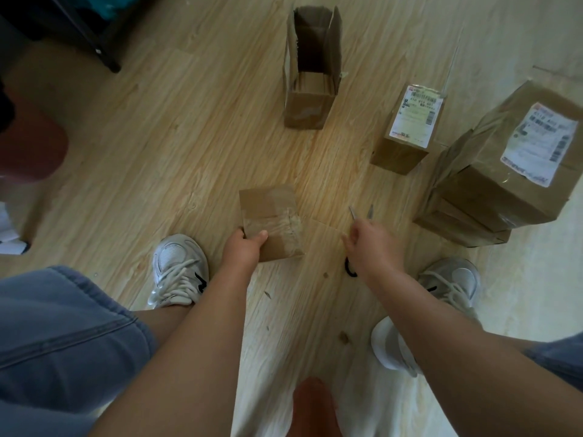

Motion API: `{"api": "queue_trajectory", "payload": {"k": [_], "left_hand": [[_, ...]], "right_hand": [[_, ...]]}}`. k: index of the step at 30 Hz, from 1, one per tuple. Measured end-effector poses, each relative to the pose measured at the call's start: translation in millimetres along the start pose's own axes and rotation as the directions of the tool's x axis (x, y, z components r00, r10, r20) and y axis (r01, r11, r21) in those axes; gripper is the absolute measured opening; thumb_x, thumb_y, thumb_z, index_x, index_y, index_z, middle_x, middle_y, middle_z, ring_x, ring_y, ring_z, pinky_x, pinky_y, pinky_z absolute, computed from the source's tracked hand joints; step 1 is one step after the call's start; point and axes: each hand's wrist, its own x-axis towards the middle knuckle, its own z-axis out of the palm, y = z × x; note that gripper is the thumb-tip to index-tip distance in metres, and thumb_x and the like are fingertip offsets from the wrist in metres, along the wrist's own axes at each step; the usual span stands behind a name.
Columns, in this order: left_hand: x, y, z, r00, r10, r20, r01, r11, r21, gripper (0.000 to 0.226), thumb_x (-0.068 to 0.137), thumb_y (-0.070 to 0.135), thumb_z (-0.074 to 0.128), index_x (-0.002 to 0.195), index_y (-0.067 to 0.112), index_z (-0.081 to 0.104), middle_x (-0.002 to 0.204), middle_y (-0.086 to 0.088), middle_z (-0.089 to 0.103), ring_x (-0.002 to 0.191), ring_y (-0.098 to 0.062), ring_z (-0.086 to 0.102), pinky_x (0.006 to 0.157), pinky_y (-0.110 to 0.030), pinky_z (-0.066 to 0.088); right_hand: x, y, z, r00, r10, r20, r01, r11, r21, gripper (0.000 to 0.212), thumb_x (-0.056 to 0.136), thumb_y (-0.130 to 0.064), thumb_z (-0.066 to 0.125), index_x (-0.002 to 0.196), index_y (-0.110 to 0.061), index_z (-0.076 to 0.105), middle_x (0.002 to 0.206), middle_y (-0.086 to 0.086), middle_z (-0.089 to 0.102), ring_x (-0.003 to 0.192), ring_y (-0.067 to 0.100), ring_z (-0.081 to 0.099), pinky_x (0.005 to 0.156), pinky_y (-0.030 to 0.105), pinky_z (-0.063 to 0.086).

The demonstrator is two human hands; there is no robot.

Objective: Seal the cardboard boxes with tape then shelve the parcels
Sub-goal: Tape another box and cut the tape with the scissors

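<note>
In the middle of the frame, the left hand (pixel 244 247) grips a small square cardboard box (pixel 265 203) with shiny tape (pixel 284 221) on the wooden floor (pixel 189 137). The right hand (pixel 373 247) holds metal scissors (pixel 361 213), blades apart.

A small taped box (pixel 271 212) (tape wrinkled) lies flat, centre. An open carton (pixel 307 108) stands at 12 o'clock, a labelled parcel (pixel 407 134) at 2, a larger parcel (pixel 495 187) at 3.

labels (pixel 416 113) on parcels (pixel 398 152), print unreadable
</note>
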Motion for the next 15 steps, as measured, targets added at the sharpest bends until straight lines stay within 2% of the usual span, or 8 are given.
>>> {"api": "queue_trajectory", "payload": {"k": [2, 4, 6, 8, 10, 11, 13, 15], "left_hand": [[0.7, -0.3, 0.7, 1.0, 0.003, 0.006, -0.003, 1.0, -0.014, 0.047, 0.097, 0.027, 0.061, 0.14, 0.008, 0.051, 0.134, -0.009, 0.06, 0.119, -0.029, 0.058, 0.104, -0.042, 0.046], [-0.2, 1.9, 2.7, 1.0, -0.005, 0.005, 0.005, 1.0, -0.025, 0.046, 0.096, 0.027, 0.063, 0.136, 0.006, 0.055, 0.132, -0.01, 0.061, 0.116, -0.029, 0.06, 0.101, -0.041, 0.048], [-3.2, 5.1, 4.2, 1.0, 0.002, 0.004, -0.001, 1.0, -0.03, 0.051, 0.094, 0.026, 0.066, 0.138, 0.004, 0.053, 0.136, -0.012, 0.059, 0.119, -0.029, 0.059, 0.101, -0.037, 0.047], [-6.6, 11.7, 4.6, 1.0, 0.009, 0.0, -0.009, 0.999, -0.051, 0.061, 0.093, 0.025, 0.068, 0.143, 0.001, 0.044, 0.141, -0.012, 0.053, 0.126, -0.029, 0.054, 0.096, -0.029, 0.042], [-10.4, 22.8, 2.3, 1.0, 0.008, 0.009, -0.007, 0.996, -0.092, 0.068, 0.089, 0.023, 0.073, 0.144, -0.001, 0.042, 0.139, -0.011, 0.054, 0.124, -0.029, 0.055, 0.095, -0.026, 0.043], [-10.6, 28.9, 0.6, 0.999, 0.006, 0.038, -0.001, 0.991, -0.135, 0.07, 0.085, 0.021, 0.077, 0.143, -0.001, 0.044, 0.137, -0.012, 0.056, 0.12, -0.029, 0.058, 0.097, -0.03, 0.047], [-13.5, 44.0, -3.2, 0.993, 0.021, 0.118, 0.001, 0.984, -0.179, 0.06, 0.08, 0.018, 0.081, 0.132, 0.004, 0.056, 0.127, -0.011, 0.065, 0.109, -0.025, 0.064, 0.092, -0.037, 0.053], [-23.4, 62.6, -8.0, 0.985, 0.086, 0.152, -0.058, 0.982, -0.179, 0.047, 0.077, 0.021, 0.081, 0.119, 0.01, 0.064, 0.117, -0.006, 0.069, 0.105, -0.023, 0.064, 0.088, -0.037, 0.05]], "right_hand": [[-0.9, -24.1, 3.0, 0.993, -0.001, 0.12, -0.025, 0.976, 0.215, 0.031, 0.1, -0.035, 0.055, 0.126, -0.019, 0.058, 0.118, 0.002, 0.064, 0.102, 0.02, 0.061, 0.081, 0.036, 0.052], [-2.3, -45.9, 8.4, 0.949, 0.026, 0.314, -0.157, 0.903, 0.4, 0.053, 0.099, -0.035, 0.059, 0.147, -0.017, 0.045, 0.137, 0.004, 0.058, 0.119, 0.022, 0.058, 0.093, 0.037, 0.052], [-3.4, -58.2, 13.1, 0.903, 0.034, 0.429, -0.253, 0.849, 0.464, 0.054, 0.1, -0.036, 0.059, 0.147, -0.013, 0.045, 0.129, 0.004, 0.06, 0.114, 0.022, 0.059, 0.089, 0.035, 0.051], [-1.7, -59.4, 14.9, 0.907, 0.036, 0.419, -0.267, 0.818, 0.51, 0.044, 0.101, -0.034, 0.058, 0.139, -0.012, 0.055, 0.112, 0.0, 0.063, 0.099, 0.019, 0.06, 0.081, 0.032, 0.049], [-0.6, -55.8, 8.7, 0.937, 0.041, 0.347, -0.236, 0.808, 0.54, 0.042, 0.1, -0.032, 0.059, 0.136, -0.012, 0.057, 0.118, 0.001, 0.066, 0.105, 0.02, 0.062, 0.085, 0.032, 0.05], [-0.1, -53.9, 2.5, 0.951, 0.04, 0.308, -0.213, 0.805, 0.554, 0.043, 0.099, -0.033, 0.061, 0.136, -0.012, 0.058, 0.122, 0.001, 0.066, 0.109, 0.02, 0.062, 0.089, 0.033, 0.051], [0.6, -51.7, -16.1, 0.966, 0.033, 0.258, -0.19, 0.767, 0.613, 0.04, 0.097, -0.031, 0.064, 0.133, -0.015, 0.06, 0.118, -0.003, 0.068, 0.105, 0.015, 0.064, 0.091, 0.033, 0.052], [-2.7, -51.2, -43.9, 0.974, 0.004, 0.225, -0.157, 0.731, 0.664, 0.034, 0.097, -0.029, 0.064, 0.129, -0.017, 0.064, 0.102, -0.011, 0.068, 0.091, 0.006, 0.063, 0.076, 0.024, 0.051]]}}
